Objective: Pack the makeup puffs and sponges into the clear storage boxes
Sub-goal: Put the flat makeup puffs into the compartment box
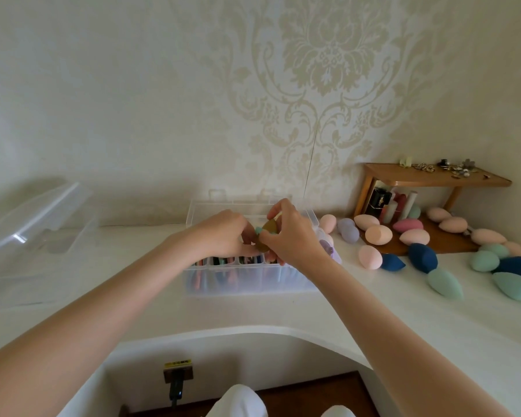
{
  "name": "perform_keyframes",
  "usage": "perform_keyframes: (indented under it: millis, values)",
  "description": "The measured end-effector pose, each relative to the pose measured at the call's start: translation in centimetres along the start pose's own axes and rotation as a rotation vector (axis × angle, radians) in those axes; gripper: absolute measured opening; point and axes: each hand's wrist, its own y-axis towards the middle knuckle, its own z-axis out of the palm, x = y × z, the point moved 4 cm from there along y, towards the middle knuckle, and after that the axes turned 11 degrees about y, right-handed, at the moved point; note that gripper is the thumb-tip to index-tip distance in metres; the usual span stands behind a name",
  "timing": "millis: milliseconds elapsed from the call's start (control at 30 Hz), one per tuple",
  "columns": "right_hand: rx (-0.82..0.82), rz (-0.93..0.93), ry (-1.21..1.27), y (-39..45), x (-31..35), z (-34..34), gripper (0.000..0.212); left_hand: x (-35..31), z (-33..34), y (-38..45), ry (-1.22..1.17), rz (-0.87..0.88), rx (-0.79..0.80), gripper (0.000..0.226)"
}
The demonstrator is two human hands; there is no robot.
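Note:
A clear divided storage box [247, 281] stands open on the white counter, its compartments holding coloured puffs on edge. Above it, my left hand [223, 233] and my right hand [292, 233] meet. Together they pinch a flat brown puff [269, 227] and a small teal puff [258, 230] beside it. Which fingers hold which puff is partly hidden. Several egg-shaped sponges lie loose to the right: pink ones [378, 234], navy ones [423, 257] and mint green ones [444, 282].
A second clear box [39, 218] with its lid raised sits at the far left. A wooden corner shelf [433, 177] with small trinkets on top and bottles beneath stands at the back right. The counter's curved front edge [253, 331] is near me.

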Motion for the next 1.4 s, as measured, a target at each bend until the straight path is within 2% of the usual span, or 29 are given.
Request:
perform_keyframes:
  millis: [200, 333, 400, 467, 533, 633, 800, 867, 967, 1033, 1133, 1300, 1400]
  values:
    - [-0.01, -0.1, -0.105, -0.4, 0.8, 0.8, 0.025, 0.1, 0.2, 0.0, 0.019, -0.02, -0.055, 0.017]
    - [0.002, -0.158, -0.119, -0.6, 1.1, 1.4, 0.026, 0.0, 0.6, -0.1, 0.067, -0.067, -0.078, 0.023]
    - [0.014, -0.126, -0.157, -0.4, 0.9, 1.7, 0.026, -0.2, 0.9, -0.1, 0.128, -0.078, -0.08, 0.028]
    - [0.063, -0.035, -0.224, -0.1, 0.7, 2.1, 0.025, -0.4, 1.0, 0.0, 0.154, -0.076, -0.085, 0.017]
    - [0.107, 0.036, -0.303, 0.5, 0.5, 2.4, 0.011, -0.3, 0.7, 0.0, 0.148, -0.081, -0.096, 0.016]
    - [0.162, 0.074, -0.35, 1.0, 0.6, 2.5, 0.035, 0.1, 0.4, 0.0, 0.093, -0.115, -0.081, 0.024]
    - [0.277, 0.076, -0.29, -0.1, 0.8, 1.6, 0.03, 0.4, 0.2, 0.6, 0.103, -0.136, -0.049, 0.019]
    - [0.264, 0.05, -0.328, -0.3, 0.9, 1.7, 0.027, -0.1, 0.3, 0.8, 0.195, -0.12, -0.034, 0.014]
    - [0.243, 0.038, -0.392, -0.5, 1.0, 2.1, 0.022, -1.1, 0.8, 0.9, 0.357, -0.086, -0.041, 0.035]
    - [0.243, 0.02, -0.41, -0.6, 1.2, 2.2, 0.02, -1.4, 0.8, 0.9, 0.396, -0.05, -0.051, 0.04]
    - [0.219, -0.021, -0.411, -0.7, 1.3, 2.1, 0.01, -1.0, 0.6, 1.1, 0.349, -0.113, 0.006, 0.039]
    - [0.198, -0.016, -0.421, -0.2, 1.0, 2.1, 0.021, -0.2, -0.9, 1.4, 0.17, -0.261, 0.049, 0.036]
    - [0.179, -0.023, -0.473, -0.1, 1.2, 2.4, 0.005, -0.6, -0.9, 1.7, 0.209, -0.264, 0.04, 0.032]
